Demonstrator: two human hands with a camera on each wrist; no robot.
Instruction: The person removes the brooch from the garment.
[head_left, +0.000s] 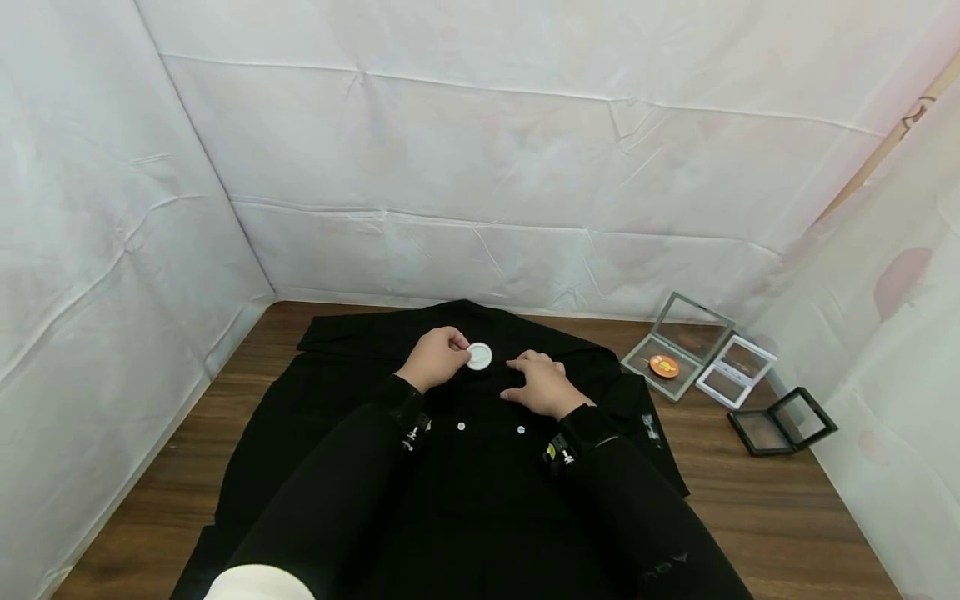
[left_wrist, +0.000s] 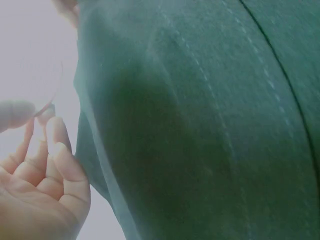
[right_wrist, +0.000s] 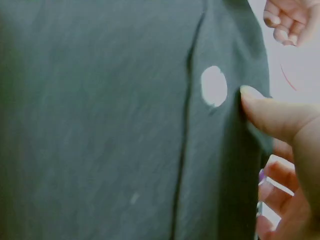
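Observation:
A black shirt lies spread on the wooden table, with small white buttons below the hands. Between thumb and fingers, my left hand pinches the edge of a white round disc, held over the upper part of the shirt. In the left wrist view the disc's face is washed out by light. To the right of the disc, my right hand is over the shirt, thumb and fingers apart. A white button shows near its thumb in the right wrist view; whether the thumb touches the cloth I cannot tell.
At the right stand a grey clear-paned frame with an orange round badge in it, a white folding frame and a black one. White cloth walls border the table.

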